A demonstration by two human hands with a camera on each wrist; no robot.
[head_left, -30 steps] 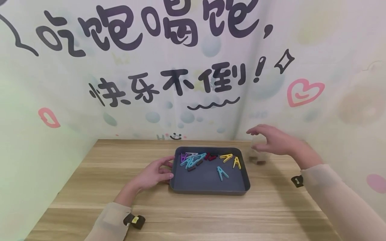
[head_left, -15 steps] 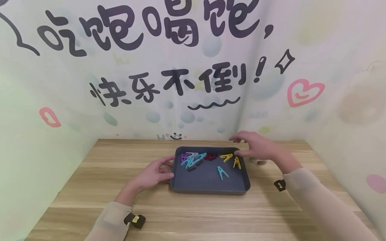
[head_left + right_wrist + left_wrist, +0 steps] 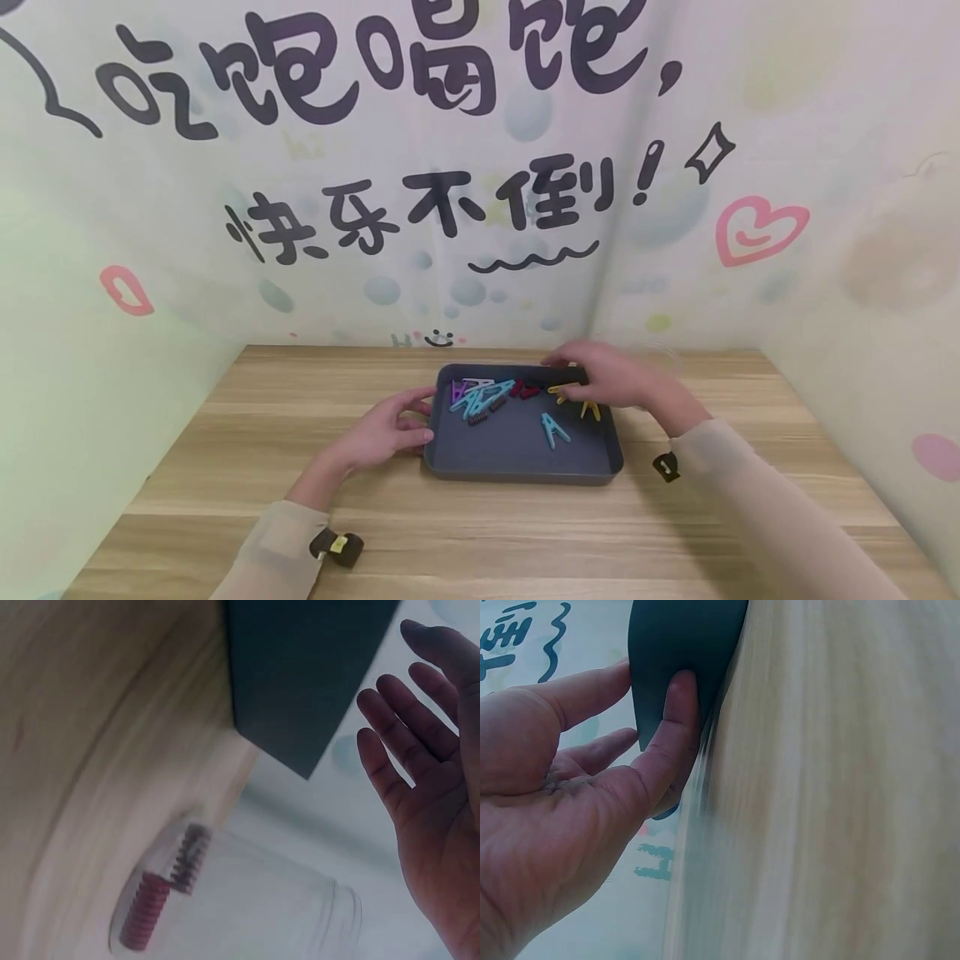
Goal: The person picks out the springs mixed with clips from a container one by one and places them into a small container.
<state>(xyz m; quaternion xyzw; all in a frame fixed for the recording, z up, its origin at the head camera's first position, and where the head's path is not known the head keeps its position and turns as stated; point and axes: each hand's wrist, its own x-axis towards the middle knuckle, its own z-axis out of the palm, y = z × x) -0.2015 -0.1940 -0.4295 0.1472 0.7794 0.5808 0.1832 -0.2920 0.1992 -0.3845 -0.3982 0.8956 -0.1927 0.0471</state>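
Note:
A dark grey tray (image 3: 522, 478) lies on the table. My left hand (image 3: 378, 433) touches its left end wall with the fingertips. Over the tray's right end is my right hand (image 3: 603, 375), fingers spread and holding nothing; it partly covers two yellow clothespins (image 3: 591, 411). A single blue clothespin (image 3: 553, 432) lies nearer the middle. Bunched at the back left are more blue clothespins (image 3: 474, 404), a purple clothespin (image 3: 459, 392) and a white one. Red coil springs (image 3: 529, 392) and dark brown coil springs (image 3: 477, 419) lie beside them.
A clear jar (image 3: 270, 892) stands right of the tray, mostly behind my right hand in the head view. Inside are a red spring (image 3: 145, 911) and a brown spring (image 3: 190, 859). A printed cloth wall (image 3: 450, 283) borders the wooden table (image 3: 450, 542) at the back.
My right hand has moved left and down, from above the clear jar to over the tray's right end. The left hand stays at the tray's left wall.

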